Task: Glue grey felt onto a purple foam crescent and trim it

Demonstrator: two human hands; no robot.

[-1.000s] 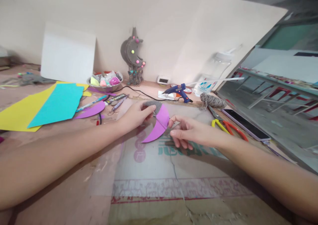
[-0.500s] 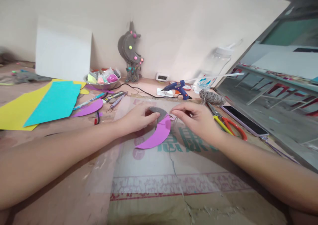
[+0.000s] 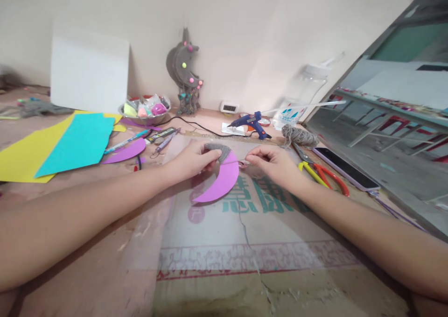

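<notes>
My left hand (image 3: 201, 159) pinches the upper, yarn-wrapped end of a purple foam crescent (image 3: 224, 180). Grey yarn (image 3: 217, 150) covers that end in close turns, and the lower part is bare purple. From the crescent's right edge a strand of the yarn runs taut to my right hand (image 3: 268, 160), whose thumb and fingers are closed on it. Hanging down over the clear sheet (image 3: 196, 233), the strand's tail (image 3: 245, 235) trails toward me. A small pinkish ring-like thing (image 3: 242, 165) lies behind the strand, too small to name.
Scissors (image 3: 324, 174), a phone (image 3: 346, 167) and a yarn skein (image 3: 300, 136) lie to the right. A blue glue gun (image 3: 252, 122) rests behind my hands. Leftward are yellow (image 3: 21, 156) and turquoise sheets (image 3: 77, 142) and a metal bowl (image 3: 144, 120). A grey moon ornament (image 3: 182, 67) leans on the wall.
My right hand has drawn slightly away to the right, and the strand is now stretched straight across the crescent. My left hand has shifted a little up and left with the crescent.
</notes>
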